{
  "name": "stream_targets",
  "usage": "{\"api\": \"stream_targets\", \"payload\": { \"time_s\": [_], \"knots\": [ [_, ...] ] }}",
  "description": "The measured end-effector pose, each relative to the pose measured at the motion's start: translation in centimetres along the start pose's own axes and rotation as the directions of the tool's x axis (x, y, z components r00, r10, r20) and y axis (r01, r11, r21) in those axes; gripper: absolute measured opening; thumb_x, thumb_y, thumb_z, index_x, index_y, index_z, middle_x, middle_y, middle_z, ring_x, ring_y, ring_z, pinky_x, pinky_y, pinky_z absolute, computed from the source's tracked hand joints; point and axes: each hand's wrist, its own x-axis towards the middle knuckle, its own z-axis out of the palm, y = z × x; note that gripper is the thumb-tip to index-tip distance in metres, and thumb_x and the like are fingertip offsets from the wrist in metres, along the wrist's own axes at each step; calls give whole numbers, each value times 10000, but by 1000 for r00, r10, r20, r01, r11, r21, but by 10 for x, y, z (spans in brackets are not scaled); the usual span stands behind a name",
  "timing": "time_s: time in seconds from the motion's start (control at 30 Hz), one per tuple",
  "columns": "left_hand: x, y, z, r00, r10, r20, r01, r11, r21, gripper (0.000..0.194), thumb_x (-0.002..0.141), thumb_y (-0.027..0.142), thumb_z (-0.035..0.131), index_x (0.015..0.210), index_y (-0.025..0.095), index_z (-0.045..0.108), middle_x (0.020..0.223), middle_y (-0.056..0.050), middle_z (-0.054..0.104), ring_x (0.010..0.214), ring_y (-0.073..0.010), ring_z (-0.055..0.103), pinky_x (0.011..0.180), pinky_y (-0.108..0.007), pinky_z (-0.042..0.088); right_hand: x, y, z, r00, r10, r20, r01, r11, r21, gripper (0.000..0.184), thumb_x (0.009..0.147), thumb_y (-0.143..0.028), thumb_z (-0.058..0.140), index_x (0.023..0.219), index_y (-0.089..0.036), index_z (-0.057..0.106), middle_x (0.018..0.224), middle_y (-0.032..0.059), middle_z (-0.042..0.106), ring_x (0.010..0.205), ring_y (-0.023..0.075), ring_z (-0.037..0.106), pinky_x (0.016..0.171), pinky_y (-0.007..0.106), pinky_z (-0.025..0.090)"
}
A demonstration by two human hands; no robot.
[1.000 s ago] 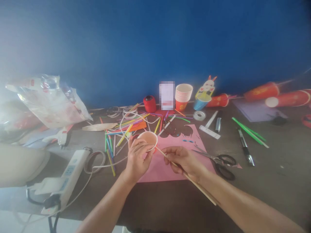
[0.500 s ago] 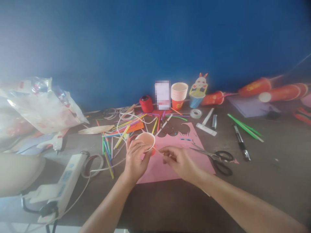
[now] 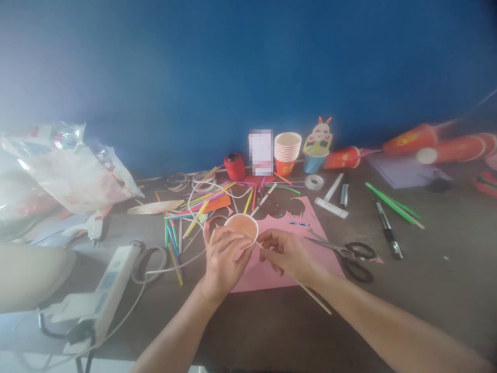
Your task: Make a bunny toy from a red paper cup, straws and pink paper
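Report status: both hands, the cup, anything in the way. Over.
Left hand holding paper cup. Right hand holding thin stick near cup rim. Scissors nearby, apparently not blocking.

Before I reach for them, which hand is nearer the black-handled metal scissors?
Your right. The right hand, on the thin pale stick, is near the blade tips of the scissors; the left hand, holding the white-rimmed paper cup, is farther left.
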Motion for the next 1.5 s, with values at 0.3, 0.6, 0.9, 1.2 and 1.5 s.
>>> {"api": "stream_targets", "payload": {
  "time_s": [0.3, 0.6, 0.9, 1.2, 1.5],
  "knots": [
    [-1, -5, -5, 999, -40, 13, 39, 996, 78, 100, 760, 145, 616, 784, 237, 647, 744, 10, 705, 828, -201, 595, 1075, -512, 101, -10, 12, 4, 996, -65, -57, 42, 938, -344, 102, 809, -296, 512, 798, -195, 529, 591, -48, 513, 459, 77, 464, 440, 201, 355],
    [-7, 9, -2, 988, -37, 152, 35, 999, 19, 132, 788, 119, 575, 797, 237, 634, 772, 11, 690, 865, -188, 592, 1086, -521, 73, -6, 3, 4, 997, 81, -12, -82, 984, -157, 302, 824, -422, 495, 641, -181, 494, 454, -63, 444, 351, 58, 365, 376, 196, 289],
    [-12, -27, 11, 957, -289, 17, 267, 862, -431, 994, 598, 631, 670, 1378, 160, 273, 1355, -214, 408, 1258, -339, 400, 1021, -501, 335, -7, 10, 7, 995, 99, -20, -100, 993, -55, 311, 825, -457, 497, 732, -165, 551, 456, -73, 452, 308, 44, 364, 319, 166, 269],
    [-10, -29, 17, 839, -403, 365, 539, 698, -471, 677, 598, 373, 773, 1174, 168, 482, 1071, -109, 630, 995, -260, 606, 867, -400, 486, -8, 15, 5, 999, 49, -6, -49, 997, -65, 336, 841, -475, 487, 813, -154, 584, 492, -65, 481, 307, 41, 380, 325, 165, 277],
    [-8, -21, 17, 872, -368, 323, 486, 731, -479, 626, 609, 306, 765, 1151, 179, 478, 1044, -81, 623, 950, -227, 612, 840, -366, 495, -8, 11, 5, 998, 55, -13, -56, 993, -101, 319, 846, -452, 478, 780, -159, 586, 488, -59, 496, 307, 37, 369, 324, 160, 264]
  ]
}}
